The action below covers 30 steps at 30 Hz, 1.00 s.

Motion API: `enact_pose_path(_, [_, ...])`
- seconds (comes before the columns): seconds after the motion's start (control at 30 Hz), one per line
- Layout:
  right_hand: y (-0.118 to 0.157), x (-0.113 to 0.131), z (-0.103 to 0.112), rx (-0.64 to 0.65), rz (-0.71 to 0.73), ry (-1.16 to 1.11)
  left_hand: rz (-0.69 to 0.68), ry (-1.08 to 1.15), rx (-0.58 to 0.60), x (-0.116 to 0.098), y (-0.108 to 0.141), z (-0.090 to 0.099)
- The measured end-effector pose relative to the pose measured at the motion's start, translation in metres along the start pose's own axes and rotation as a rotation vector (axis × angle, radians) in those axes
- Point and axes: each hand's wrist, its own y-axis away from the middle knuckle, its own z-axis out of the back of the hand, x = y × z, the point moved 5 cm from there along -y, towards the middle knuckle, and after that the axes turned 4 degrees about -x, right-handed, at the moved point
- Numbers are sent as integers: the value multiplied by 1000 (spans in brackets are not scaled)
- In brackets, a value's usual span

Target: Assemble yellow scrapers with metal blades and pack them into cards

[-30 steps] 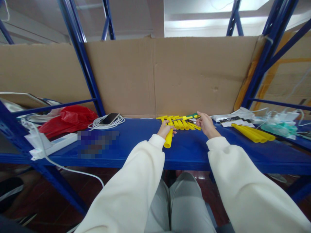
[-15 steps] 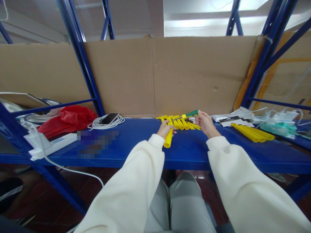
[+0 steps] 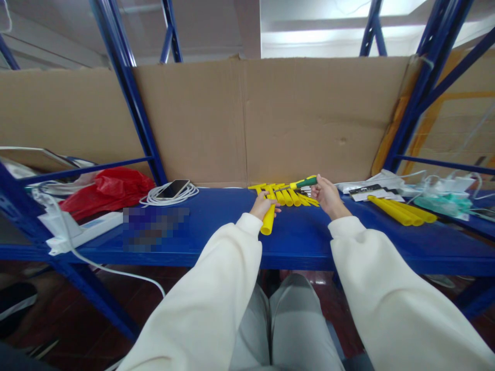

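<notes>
My left hand (image 3: pixel 262 206) is closed around a yellow tube-handled tool (image 3: pixel 267 224), its round open end pointing toward me. My right hand (image 3: pixel 327 196) grips the green and yellow handle of a screwdriver (image 3: pixel 305 182). The screwdriver's shaft runs left to the far end of the yellow tool near my left fingers; whether the tip touches it I cannot tell. Several more of these yellow tools (image 3: pixel 288 198) lie in a row just behind and between my hands. Their heads are partly hidden.
More yellow tubes (image 3: pixel 402 212) lie on the right of the blue shelf (image 3: pixel 220 226), near black-and-white packets (image 3: pixel 371 192). On the left are a phone (image 3: pixel 174 189) on a coiled white cable (image 3: pixel 149 199), a red bag (image 3: pixel 116 188) and a power strip (image 3: pixel 96 226). Cardboard (image 3: pixel 193 123) stands behind.
The screwdriver's handle has shifted slightly in my right hand, with more of its yellow part showing. My left hand and the yellow tool have stayed in place.
</notes>
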Motion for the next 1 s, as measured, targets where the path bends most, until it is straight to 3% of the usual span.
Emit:
enact_pose_path(0.2, [2,2,-6,57,9,-42,8,16,-10,1,-2,1])
enact_pose_path(0.37, [-3,-1,2,-65,57,9,0,6,-9,1,-2,1])
enact_pose_path(0.53, [-4,-4,6,-95,41,56,3,-6,-17,1,-3,1])
enact_pose_path(0.9, [6,4,-7,56,-31,-51,14,38,-17,-1,1,2])
enact_pose_path(1.0, [4,1,-4,34,-19,-27,13,29,-15,-1,1,1])
